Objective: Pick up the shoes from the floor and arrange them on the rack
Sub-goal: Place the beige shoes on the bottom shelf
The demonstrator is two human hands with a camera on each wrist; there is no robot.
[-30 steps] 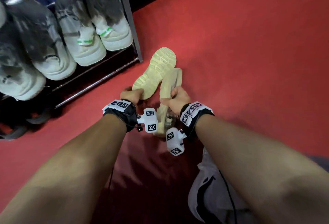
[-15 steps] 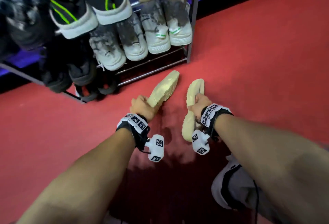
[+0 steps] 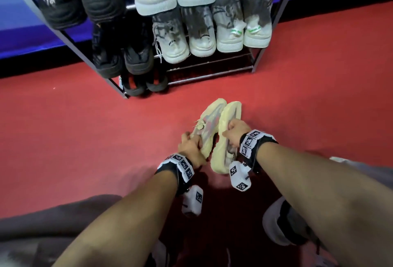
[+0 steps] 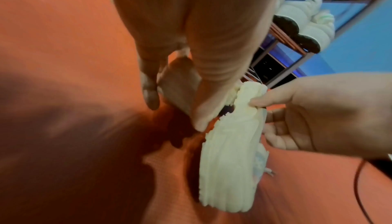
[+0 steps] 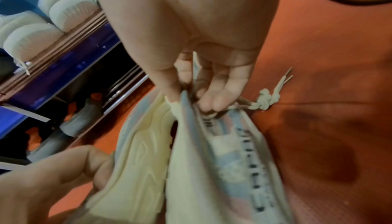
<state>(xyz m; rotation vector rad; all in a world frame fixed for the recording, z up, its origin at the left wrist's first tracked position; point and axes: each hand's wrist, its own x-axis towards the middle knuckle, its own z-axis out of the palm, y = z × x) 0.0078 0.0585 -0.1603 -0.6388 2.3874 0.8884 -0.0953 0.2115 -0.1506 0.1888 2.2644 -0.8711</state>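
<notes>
I hold a pair of cream shoes low over the red floor, just in front of the rack (image 3: 256,62). My left hand (image 3: 190,144) grips the left shoe (image 3: 209,122), whose grey and pink upper faces up. The fingers of my right hand (image 3: 232,131) are curled round the right shoe (image 3: 221,150), which is turned on edge with its sole showing. The two shoes lie side by side, toes toward the rack. In the right wrist view my fingers (image 5: 214,93) pinch the shoe's collar (image 5: 222,152) near the knotted lace (image 5: 264,100).
The rack's shelves carry black, green-striped, grey-white and cream shoes. Black sandals (image 3: 144,84) sit at the left of the bottom shelf; its right rails (image 3: 212,70) are bare. My grey-clad leg (image 3: 53,224) and my own shoe (image 3: 282,224) are close below.
Half a second ago the two shoes were held apart; now they are side by side. The head view has pulled back and shows more of the rack.
</notes>
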